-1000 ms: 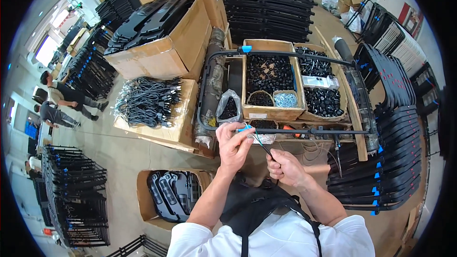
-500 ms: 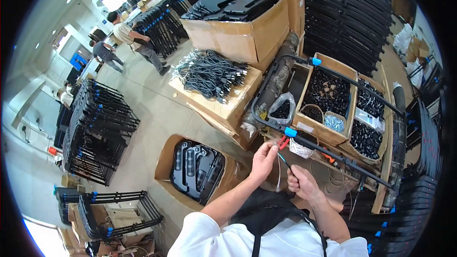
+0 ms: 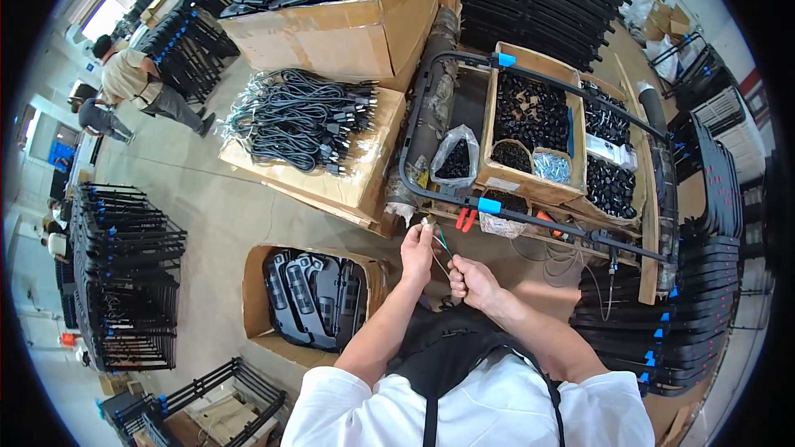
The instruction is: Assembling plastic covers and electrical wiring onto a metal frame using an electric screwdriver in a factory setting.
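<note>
My left hand pinches the tip of a cable, from which a thin white wire hangs down. Just right of it, my right hand is closed around the cable's dark sheath. A thin green wire stretches between the two hands. Both hands are in front of a bent black tube frame with blue clips. A red-handled tool is beneath the near blue clip; its working end is hidden. The tip in my left fingers is too small to make out.
Bundled black cables lie on a carton to the left. A wooden crate of small black parts and screws sits beyond the frame tube. An open carton of black panels stands at lower left. Two people stand far left.
The whole view has shifted, so most things sit farther left and higher. My hands keep about the same hold on the cable, with my left hand slightly farther from the red handles.
</note>
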Tool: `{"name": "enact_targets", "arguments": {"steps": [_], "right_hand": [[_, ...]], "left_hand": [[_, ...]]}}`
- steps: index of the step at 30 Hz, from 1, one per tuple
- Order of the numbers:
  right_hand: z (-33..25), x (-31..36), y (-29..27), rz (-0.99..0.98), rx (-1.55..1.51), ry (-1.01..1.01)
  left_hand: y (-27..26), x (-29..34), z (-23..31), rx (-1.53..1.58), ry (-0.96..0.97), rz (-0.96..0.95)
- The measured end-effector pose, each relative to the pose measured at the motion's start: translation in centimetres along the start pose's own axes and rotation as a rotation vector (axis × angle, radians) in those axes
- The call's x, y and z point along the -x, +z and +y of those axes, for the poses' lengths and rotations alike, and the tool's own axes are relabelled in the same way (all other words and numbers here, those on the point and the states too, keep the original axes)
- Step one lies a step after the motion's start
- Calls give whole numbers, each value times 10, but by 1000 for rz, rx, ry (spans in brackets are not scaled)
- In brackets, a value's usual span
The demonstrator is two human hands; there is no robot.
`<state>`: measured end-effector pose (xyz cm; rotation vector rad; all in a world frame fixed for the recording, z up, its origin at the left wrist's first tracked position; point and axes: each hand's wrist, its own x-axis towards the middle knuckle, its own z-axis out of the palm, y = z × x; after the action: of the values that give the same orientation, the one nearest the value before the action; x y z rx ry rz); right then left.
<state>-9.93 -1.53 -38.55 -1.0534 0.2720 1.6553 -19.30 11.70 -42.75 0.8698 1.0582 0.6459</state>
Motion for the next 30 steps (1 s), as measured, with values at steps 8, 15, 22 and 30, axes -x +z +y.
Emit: {"name": "enact_targets", "arguments": {"steps": [8, 15, 22, 30], "right_hand": [[-10, -39, 24, 108, -9, -96], [-9, -45, 31, 79, -37, -67], [-14, -51, 44, 19, -35, -49], [-18, -60, 36, 4, -47, -34]], "left_hand": [[2, -64, 6, 8, -52, -129], [-5, -76, 24, -441, -12, -176], [-10, -86, 38, -347, -296, -200], [-4, -78, 50, -489, -147, -150]]}}
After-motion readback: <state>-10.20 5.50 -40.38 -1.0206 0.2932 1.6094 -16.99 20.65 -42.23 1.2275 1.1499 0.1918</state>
